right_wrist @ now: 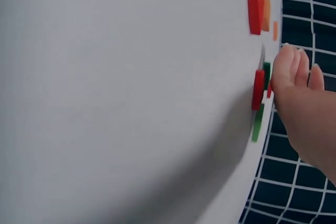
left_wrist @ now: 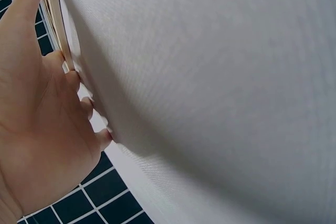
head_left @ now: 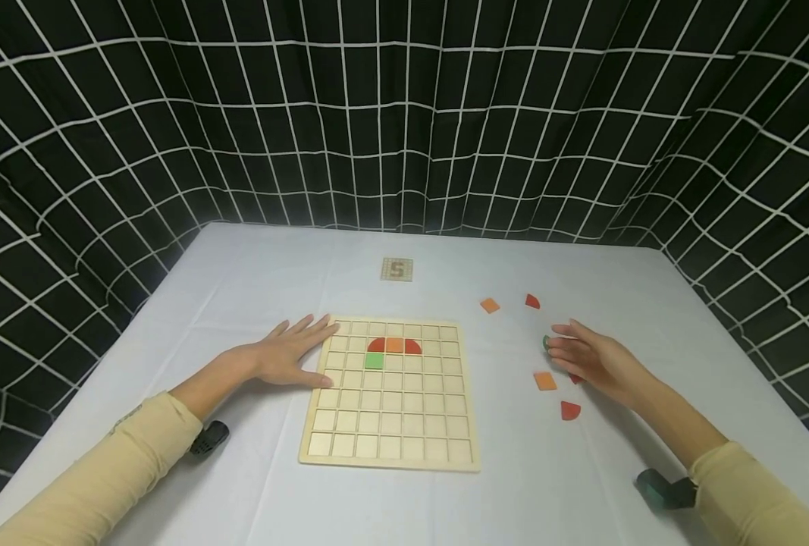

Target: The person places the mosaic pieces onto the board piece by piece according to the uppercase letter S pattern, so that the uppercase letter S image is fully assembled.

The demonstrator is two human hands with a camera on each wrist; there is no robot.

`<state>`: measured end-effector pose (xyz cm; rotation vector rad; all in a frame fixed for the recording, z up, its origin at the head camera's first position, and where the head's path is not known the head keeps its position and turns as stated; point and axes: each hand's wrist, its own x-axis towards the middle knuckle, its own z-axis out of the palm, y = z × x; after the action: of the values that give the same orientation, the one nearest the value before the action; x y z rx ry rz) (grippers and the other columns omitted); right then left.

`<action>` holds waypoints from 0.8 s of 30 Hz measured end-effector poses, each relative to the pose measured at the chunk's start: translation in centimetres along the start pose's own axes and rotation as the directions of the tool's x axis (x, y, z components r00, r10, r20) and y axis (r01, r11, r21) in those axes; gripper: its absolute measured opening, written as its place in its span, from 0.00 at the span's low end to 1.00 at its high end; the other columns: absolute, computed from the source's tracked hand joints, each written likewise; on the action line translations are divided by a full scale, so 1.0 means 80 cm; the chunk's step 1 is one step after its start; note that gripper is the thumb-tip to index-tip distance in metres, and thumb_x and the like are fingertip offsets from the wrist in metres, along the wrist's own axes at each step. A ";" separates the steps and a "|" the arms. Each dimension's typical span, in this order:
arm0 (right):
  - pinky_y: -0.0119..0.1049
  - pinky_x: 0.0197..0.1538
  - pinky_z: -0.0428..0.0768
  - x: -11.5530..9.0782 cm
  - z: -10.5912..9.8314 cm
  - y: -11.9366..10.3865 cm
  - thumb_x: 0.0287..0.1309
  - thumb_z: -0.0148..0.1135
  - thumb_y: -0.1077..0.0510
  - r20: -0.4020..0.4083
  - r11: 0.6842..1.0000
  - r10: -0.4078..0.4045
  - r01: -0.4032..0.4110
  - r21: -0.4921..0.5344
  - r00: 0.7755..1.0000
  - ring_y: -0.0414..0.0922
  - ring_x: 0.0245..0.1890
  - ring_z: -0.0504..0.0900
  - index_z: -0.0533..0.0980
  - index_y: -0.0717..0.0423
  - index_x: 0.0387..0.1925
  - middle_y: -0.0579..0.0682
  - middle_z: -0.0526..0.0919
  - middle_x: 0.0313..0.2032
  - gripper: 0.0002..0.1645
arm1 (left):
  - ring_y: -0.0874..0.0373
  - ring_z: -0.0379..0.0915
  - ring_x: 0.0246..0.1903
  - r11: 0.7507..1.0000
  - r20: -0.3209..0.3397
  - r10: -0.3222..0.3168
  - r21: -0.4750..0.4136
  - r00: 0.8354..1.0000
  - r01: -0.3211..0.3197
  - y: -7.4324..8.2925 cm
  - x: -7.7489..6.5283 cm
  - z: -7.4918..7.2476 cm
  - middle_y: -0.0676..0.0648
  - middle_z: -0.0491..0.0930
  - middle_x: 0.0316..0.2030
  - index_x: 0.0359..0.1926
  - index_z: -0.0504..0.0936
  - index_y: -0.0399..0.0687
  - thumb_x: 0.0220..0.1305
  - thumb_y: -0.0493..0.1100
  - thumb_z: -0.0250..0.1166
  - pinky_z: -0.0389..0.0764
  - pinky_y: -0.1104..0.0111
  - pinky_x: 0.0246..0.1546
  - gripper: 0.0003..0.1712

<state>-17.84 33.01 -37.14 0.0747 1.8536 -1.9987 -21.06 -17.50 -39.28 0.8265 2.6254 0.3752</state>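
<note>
A wooden grid board [head_left: 390, 425] lies on the table. Set in its upper cells are two red quarter-round tiles [head_left: 413, 346], an orange square tile [head_left: 394, 345] and a light green square tile [head_left: 374, 361]. My left hand [head_left: 288, 355], fingers spread, touches the board's left edge. To the right, my right hand [head_left: 598, 360] hovers over loose tiles with its fingers fairly straight. A dark green tile [head_left: 546, 343] shows beside its fingertips, and a red tile [head_left: 576, 378] is partly covered below. The right wrist view shows another green tile [right_wrist: 257, 123] near the hand.
Orange square tiles [head_left: 544, 381] and red quarter-round tiles [head_left: 571, 410] lie scattered right of the board. A small square card [head_left: 396, 269] with a figure on it lies behind the board. Black curtains with white grid lines [head_left: 404, 136] surround the white-covered table [head_left: 295, 258].
</note>
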 end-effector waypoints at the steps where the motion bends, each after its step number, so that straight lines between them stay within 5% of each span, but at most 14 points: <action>1: 0.35 0.55 0.75 -0.004 -0.002 0.002 0.72 0.45 0.45 0.004 1.000 -0.001 0.001 -0.029 1.000 0.43 0.49 0.79 0.51 0.71 0.68 0.51 0.78 0.50 0.39 | 0.40 0.29 0.71 1.000 -0.004 0.005 -0.006 1.000 -0.005 0.000 0.000 0.000 0.42 0.38 0.74 0.75 0.45 0.49 0.54 0.74 0.57 0.33 0.41 0.66 0.59; 5: 0.36 0.54 0.76 -0.017 -0.007 0.008 0.73 0.43 0.46 0.021 0.994 -0.007 0.009 -0.106 1.000 0.42 0.49 0.79 0.50 0.74 0.68 0.52 0.78 0.50 0.38 | 0.40 0.29 0.71 1.000 -0.004 0.006 -0.012 1.000 -0.006 0.001 0.001 0.000 0.41 0.38 0.74 0.75 0.45 0.49 0.54 0.75 0.57 0.32 0.41 0.65 0.59; 13: 0.36 0.52 0.78 -0.038 -0.012 0.014 0.74 0.43 0.55 0.104 0.991 -0.038 0.052 -0.127 0.994 0.44 0.48 0.80 0.69 0.64 0.58 0.54 0.79 0.47 0.21 | 0.41 0.29 0.71 1.000 0.011 -0.006 0.004 1.000 0.005 0.003 0.001 -0.003 0.42 0.38 0.74 0.76 0.44 0.49 0.55 0.74 0.57 0.33 0.42 0.66 0.59; 18: 0.34 0.53 0.77 -0.045 -0.011 0.017 0.74 0.42 0.56 0.149 0.968 -0.010 0.047 -0.248 0.989 0.45 0.48 0.80 0.60 0.76 0.61 0.54 0.80 0.49 0.27 | 0.41 0.29 0.71 1.000 0.011 -0.007 0.001 1.000 0.007 0.003 0.001 -0.002 0.42 0.38 0.74 0.76 0.44 0.50 0.54 0.74 0.58 0.33 0.42 0.66 0.59; 24: 0.31 0.53 0.76 -0.051 -0.008 0.022 0.70 0.51 0.55 0.103 0.914 0.026 0.018 -0.405 0.994 0.43 0.50 0.79 0.59 0.76 0.63 0.60 0.76 0.54 0.31 | 0.41 0.30 0.71 1.000 0.006 -0.006 0.002 1.000 0.006 0.003 0.000 -0.003 0.42 0.38 0.74 0.76 0.45 0.50 0.55 0.74 0.58 0.33 0.42 0.66 0.59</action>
<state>-13.67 34.66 -37.61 -0.1457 2.1505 -1.5409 -21.04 -17.30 -38.98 0.8192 2.6228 0.3684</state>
